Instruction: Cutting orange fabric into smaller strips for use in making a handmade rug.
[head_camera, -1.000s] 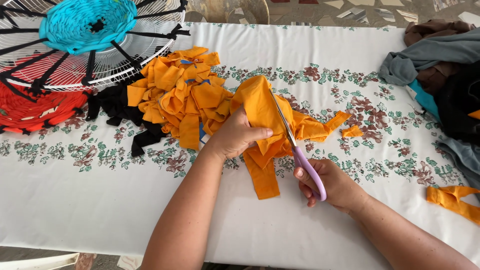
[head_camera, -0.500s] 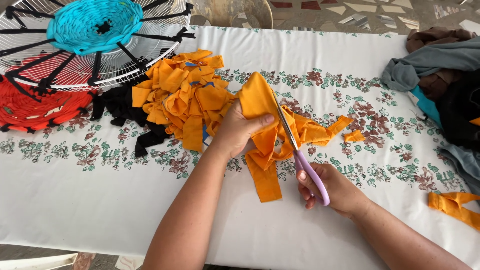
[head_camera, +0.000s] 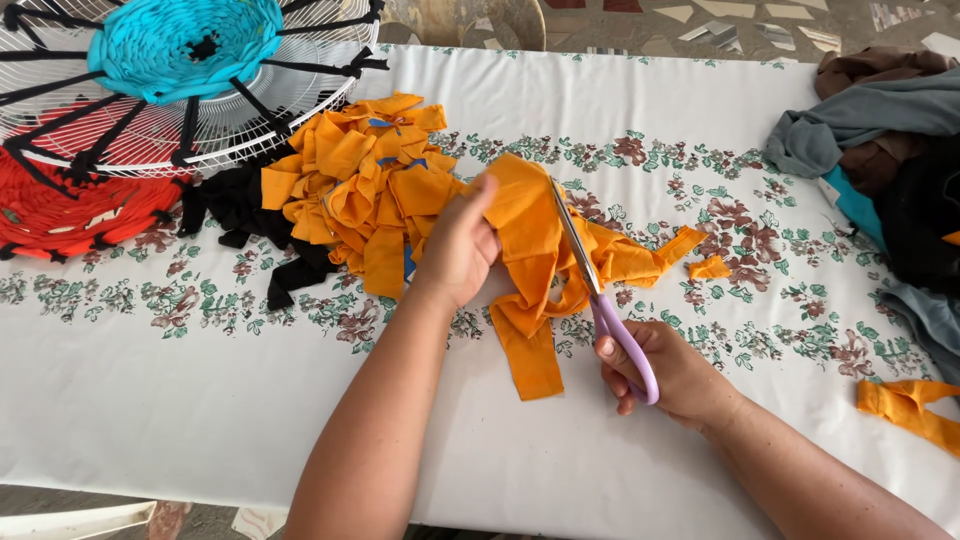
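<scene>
— What covers the surface (head_camera: 600, 100)?
— A white flowered cloth. At 10 o'clock lies a wire grille (head_camera: 250, 110) woven with a teal disc (head_camera: 180, 40); a heap of orange strips (head_camera: 350, 190) sits just right of it, dark clothes (head_camera: 880, 150) at 2 o'clock.

— And the orange cloth (head_camera: 530, 260)?
— Centre of the surface, bunched, its free strip hanging toward 6 o'clock.

— The hands?
— The left hand (head_camera: 462, 250) is clenched on the cloth's left edge. The right hand (head_camera: 675, 375), at 4 o'clock from it, is curled through the lilac handles of the scissors (head_camera: 590, 290).

— How do the scissors lie?
— Long axis toward 11 o'clock, blades against the cloth just right of the left hand; I cannot tell whether they gape.
</scene>
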